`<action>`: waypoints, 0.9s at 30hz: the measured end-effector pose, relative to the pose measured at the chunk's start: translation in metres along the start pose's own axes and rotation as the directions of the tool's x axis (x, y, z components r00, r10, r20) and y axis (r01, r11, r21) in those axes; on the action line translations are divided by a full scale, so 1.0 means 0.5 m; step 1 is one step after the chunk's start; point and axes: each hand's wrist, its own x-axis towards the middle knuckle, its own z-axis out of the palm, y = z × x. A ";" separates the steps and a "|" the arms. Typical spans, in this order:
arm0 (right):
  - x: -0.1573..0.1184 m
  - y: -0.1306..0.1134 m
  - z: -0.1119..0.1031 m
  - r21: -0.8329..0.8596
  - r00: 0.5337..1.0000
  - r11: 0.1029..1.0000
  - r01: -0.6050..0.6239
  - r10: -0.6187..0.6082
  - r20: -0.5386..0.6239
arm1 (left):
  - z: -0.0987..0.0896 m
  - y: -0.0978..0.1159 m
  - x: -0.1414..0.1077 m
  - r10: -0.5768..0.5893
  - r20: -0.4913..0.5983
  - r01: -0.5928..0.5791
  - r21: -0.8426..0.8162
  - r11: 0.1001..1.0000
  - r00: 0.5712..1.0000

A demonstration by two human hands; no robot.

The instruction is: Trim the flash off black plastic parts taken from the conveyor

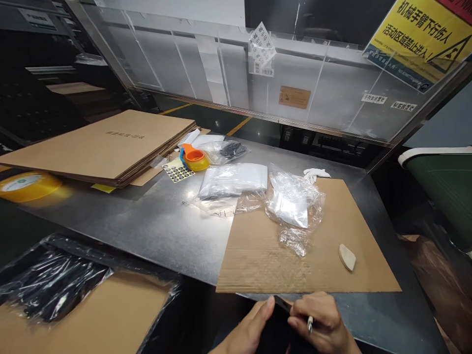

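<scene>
At the table's near edge, my left hand [254, 324] grips a black flat-edged part [283, 304], its thumb along the side. Most of that part is lost against the dark area below. My right hand [320, 314] is closed round a thin pen-like tool [310, 324] with a white and metallic end; its fingers press close to the black part's edge. Which end of the tool shows, I cannot tell. Just beyond the hands lies a cardboard sheet [258, 265], with a small beige wedge-shaped pad [347, 258] on its right side.
Crumpled clear plastic bags [295, 201] and a stack of white sleeves [234, 179] lie mid-table. Left are an orange tape dispenser [193, 156], a sticker sheet [178, 171], stacked cardboard [110, 142] and a yellow tape roll [31, 187]. A plastic-lined box [121, 305] stands lower left.
</scene>
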 end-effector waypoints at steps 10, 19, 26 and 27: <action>-0.018 0.037 0.013 0.205 0.954 0.934 -0.291 0.299 -0.009 | 0.017 -0.043 0.038 -0.264 0.191 0.302 -0.204 0.931 0.945; -0.020 0.044 0.017 0.283 0.900 0.856 -0.433 0.429 0.081 | 0.019 -0.063 0.045 -0.347 0.190 0.392 -0.317 0.863 0.918; -0.032 0.056 0.033 0.544 0.772 0.637 -0.546 0.635 0.031 | 0.006 -0.036 0.049 -0.410 0.264 0.484 -0.580 0.656 0.873; -0.032 0.052 0.031 0.542 0.762 0.639 -0.547 0.648 0.005 | 0.001 -0.023 0.049 -0.388 0.233 0.443 -0.628 0.640 0.892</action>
